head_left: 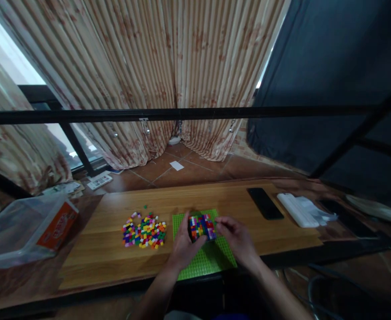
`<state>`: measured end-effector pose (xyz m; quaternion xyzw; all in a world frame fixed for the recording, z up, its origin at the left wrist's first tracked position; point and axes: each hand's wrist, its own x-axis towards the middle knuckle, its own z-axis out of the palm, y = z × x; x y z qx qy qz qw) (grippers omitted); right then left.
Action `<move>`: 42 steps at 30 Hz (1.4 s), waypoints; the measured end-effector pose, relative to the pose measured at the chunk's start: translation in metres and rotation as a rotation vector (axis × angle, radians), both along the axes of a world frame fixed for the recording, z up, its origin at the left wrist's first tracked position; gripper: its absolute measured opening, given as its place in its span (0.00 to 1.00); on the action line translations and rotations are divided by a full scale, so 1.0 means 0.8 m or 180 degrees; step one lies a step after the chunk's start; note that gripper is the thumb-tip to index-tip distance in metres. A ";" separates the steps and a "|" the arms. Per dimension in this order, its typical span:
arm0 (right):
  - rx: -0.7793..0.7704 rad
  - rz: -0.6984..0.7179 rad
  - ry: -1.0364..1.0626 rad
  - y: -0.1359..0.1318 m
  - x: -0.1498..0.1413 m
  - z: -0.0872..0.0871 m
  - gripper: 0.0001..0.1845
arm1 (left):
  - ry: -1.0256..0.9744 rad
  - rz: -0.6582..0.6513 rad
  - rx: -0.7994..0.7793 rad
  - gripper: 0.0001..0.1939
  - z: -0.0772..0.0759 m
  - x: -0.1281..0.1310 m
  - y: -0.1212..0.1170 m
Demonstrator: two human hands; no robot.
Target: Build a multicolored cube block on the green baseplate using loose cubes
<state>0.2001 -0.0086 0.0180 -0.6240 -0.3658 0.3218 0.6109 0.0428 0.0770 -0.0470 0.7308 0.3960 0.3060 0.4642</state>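
Observation:
A block of small multicoloured building bricks (pixel 202 226) stands on a green studded baseplate (pixel 208 264) near the table's front edge. Around its left and front sides curls my left hand (pixel 184 245), thumb along the near edge and fingers at the left, closed on the block. My right hand (pixel 238 240) is close to the block's right side, over the baseplate, with thumb and fingertips pinched together. Whatever may be between those fingertips is too small to make out. Left of the baseplate lies a pile of loose coloured bricks (pixel 145 232).
A black phone (pixel 265 203) lies on the wooden table (pixel 115 266) to the right, with a white oblong object (pixel 297 210) beyond it. A clear plastic bin (pixel 18 233) with an orange label stands left. A black horizontal bar (pixel 195 114) crosses before the curtains (pixel 142 58).

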 end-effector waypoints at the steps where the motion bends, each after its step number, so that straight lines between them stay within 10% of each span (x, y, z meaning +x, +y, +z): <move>1: -0.0036 0.0148 -0.0378 0.013 0.002 0.003 0.14 | -0.0013 0.0016 -0.0005 0.49 0.002 -0.001 -0.002; 11: -0.0171 0.1737 -0.3011 0.101 -0.002 0.015 0.16 | -0.0431 0.0040 -0.0195 0.58 0.001 -0.004 -0.008; 42: -0.0763 0.2804 -0.3789 0.138 -0.006 0.044 0.15 | -0.0725 0.0077 -0.0401 0.66 -0.005 -0.003 -0.011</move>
